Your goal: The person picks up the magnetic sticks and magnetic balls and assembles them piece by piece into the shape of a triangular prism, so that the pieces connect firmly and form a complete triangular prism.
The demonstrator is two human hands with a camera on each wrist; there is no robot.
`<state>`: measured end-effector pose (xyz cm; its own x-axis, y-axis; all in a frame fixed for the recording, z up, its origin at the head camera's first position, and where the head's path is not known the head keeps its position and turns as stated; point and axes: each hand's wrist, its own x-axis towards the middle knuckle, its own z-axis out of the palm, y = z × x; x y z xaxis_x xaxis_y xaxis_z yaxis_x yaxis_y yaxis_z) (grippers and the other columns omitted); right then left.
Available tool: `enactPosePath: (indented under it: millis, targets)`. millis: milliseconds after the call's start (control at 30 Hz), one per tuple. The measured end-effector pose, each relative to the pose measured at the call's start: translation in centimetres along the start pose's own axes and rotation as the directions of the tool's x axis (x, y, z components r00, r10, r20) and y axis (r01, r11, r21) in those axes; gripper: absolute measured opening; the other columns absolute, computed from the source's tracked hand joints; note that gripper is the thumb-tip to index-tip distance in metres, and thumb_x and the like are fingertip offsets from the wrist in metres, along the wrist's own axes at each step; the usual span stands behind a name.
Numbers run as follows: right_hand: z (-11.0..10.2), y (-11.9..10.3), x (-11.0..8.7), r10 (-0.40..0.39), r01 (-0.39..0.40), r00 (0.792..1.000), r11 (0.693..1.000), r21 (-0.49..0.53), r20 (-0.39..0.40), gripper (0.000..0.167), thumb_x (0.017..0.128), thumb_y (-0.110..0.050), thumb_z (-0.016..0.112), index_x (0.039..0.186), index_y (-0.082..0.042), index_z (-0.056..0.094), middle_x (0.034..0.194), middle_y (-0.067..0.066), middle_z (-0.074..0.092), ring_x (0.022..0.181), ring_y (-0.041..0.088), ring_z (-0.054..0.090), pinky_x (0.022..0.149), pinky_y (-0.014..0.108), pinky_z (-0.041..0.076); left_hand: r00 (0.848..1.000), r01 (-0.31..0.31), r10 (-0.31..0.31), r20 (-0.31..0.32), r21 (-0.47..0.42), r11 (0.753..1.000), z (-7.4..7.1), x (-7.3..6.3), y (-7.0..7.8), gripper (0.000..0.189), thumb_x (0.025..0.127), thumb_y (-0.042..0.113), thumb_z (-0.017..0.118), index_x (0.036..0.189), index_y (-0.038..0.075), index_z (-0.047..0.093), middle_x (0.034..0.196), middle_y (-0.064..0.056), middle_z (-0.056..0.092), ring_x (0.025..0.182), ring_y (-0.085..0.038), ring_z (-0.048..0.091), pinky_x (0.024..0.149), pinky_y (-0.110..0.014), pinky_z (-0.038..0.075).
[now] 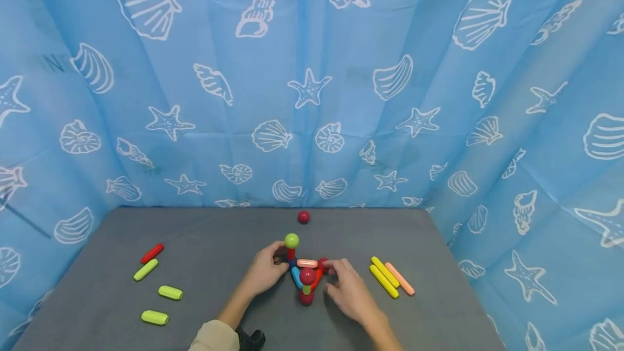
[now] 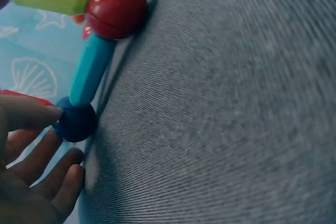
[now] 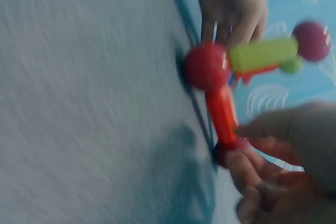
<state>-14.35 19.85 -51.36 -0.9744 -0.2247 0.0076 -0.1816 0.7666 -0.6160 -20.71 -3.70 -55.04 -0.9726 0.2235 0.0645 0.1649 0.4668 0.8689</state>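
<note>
Beyond the ball-and-stick frame at the middle of the gray worktop lies a loose red ball. Three green sticks and a red stick lie well to the left; two yellow sticks and a peach stick lie on the right. The left hand holds the frame's dark blue ball between thumb and fingers; the right hand pinches the frame's far-right red ball. Both arms reach in from the near side, palms facing inward.

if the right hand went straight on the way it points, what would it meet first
The red ball the right hand touches; beyond it, perhaps the pale orange stick, though depth is unclear.
</note>
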Motion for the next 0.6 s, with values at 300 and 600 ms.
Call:
enactPosePath:
  millis: [300, 600]
  targets:
    - [2.1, -1.7, -0.2, -0.034, 0.032, 0.998, 0.999, 0.038, 0.049, 0.041, 0.083, -0.037, 0.085, 0.110, -0.017, 0.062, 0.094, -0.004, 0.054, 0.079, 0.005, 0.049, 0.064, 0.021, 0.044, 0.999, -0.039, 0.042, -0.021, 0.130, 0.991, -1.3, -1.3, 0.1, 0.026, 0.091, 0.020, 0.078, 0.114, 0.013, 0.070, 0.105, -0.002, 0.071, 0.090, -0.010, 0.065, 0.076, -0.028, 0.056]
    - [1.8, -0.5, 2.0, -0.110, 0.102, 0.991, 0.989, -0.111, -0.074, 0.030, 0.087, -0.014, 0.080, 0.115, -0.014, 0.069, 0.107, -0.004, 0.065, 0.097, 0.012, 0.057, 0.087, 0.037, 0.055, 0.997, 0.036, -0.021, -0.068, 0.228, 0.973, -1.8, -3.6, 0.3, 0.025, 0.086, 0.032, 0.083, 0.101, 0.018, 0.070, 0.090, 0.003, 0.062, 0.079, -0.011, 0.053, 0.067, -0.025, 0.047]
